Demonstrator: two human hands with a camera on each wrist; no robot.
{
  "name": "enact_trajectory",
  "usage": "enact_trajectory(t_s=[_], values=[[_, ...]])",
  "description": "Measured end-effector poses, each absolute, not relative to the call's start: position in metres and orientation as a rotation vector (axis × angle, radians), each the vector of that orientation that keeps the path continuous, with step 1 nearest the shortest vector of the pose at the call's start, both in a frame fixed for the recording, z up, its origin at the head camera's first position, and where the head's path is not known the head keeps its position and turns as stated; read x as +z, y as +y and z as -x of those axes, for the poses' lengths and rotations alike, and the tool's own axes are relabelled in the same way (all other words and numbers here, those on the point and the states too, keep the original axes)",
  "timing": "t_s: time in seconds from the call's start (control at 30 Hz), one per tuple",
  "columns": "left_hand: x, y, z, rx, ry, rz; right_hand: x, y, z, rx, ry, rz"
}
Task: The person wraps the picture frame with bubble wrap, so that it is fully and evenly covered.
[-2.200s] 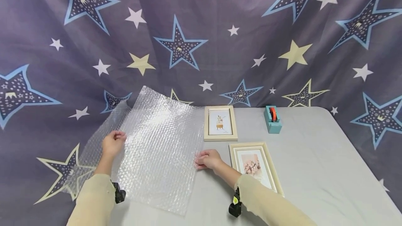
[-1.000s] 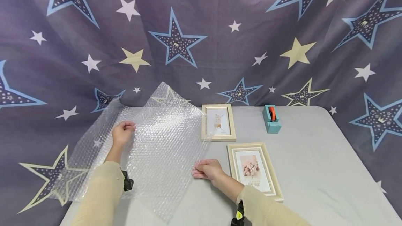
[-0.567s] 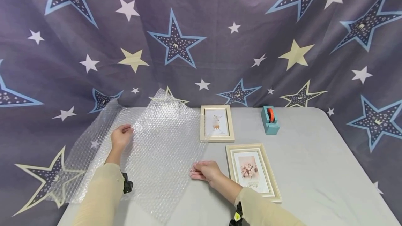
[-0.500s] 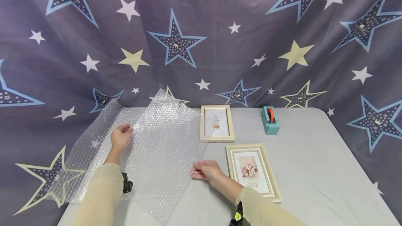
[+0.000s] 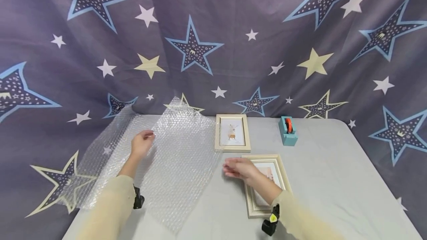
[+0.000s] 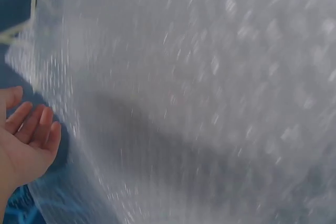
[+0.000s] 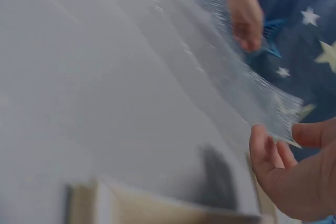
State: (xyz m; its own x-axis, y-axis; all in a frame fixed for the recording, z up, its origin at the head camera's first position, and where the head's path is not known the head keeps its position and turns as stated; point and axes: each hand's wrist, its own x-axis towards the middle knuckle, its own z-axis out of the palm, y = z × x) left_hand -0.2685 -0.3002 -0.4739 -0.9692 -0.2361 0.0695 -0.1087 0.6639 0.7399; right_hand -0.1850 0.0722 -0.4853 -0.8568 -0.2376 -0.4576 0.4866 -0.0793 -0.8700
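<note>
A sheet of clear bubble wrap [image 5: 180,173] lies across the left of the table, its far corner raised against the backdrop. My left hand [image 5: 142,144] hovers over the sheet; the left wrist view shows its fingers [image 6: 39,124] loosely bent with nothing between them. Off the sheet's right edge is my right hand [image 5: 242,169], thumb and fingers apart and holding nothing in the right wrist view. Its wrist passes above the nearer picture frame [image 5: 285,175], hiding much of the flower picture. The farther picture frame [image 5: 247,132] has its left side under the wrap's transparent edge.
A teal tape dispenser [image 5: 288,138] with an orange core stands at the back right of the grey tabletop [image 5: 333,173]. A dark star-patterned cloth [image 5: 213,10] hangs behind the table and down its sides. Part of the bubble wrap hangs over the left edge.
My right hand has let go of the bubble wrap's right edge and moved right, over the nearer frame. My left hand has shifted slightly right. Earlier, the sheet turned so one corner points toward me.
</note>
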Motion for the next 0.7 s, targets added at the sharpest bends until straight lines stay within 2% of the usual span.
enact_trajectory(t_s=[0.27, 0.47, 0.7], values=[[-0.483, -0.239, 0.253, -1.307, -2.771, -0.028, -0.471, 0.133, 0.184, -1.938, 1.981, -0.213], [-0.489, -0.184, 0.234, -1.416, -2.743, 0.228, -0.474, 0.182, 0.177, -1.818, 2.199, -0.323], [-0.486, -0.129, 0.22, -1.499, -2.712, 0.411, -0.478, 0.23, 0.166, -1.67, 2.325, -0.383]])
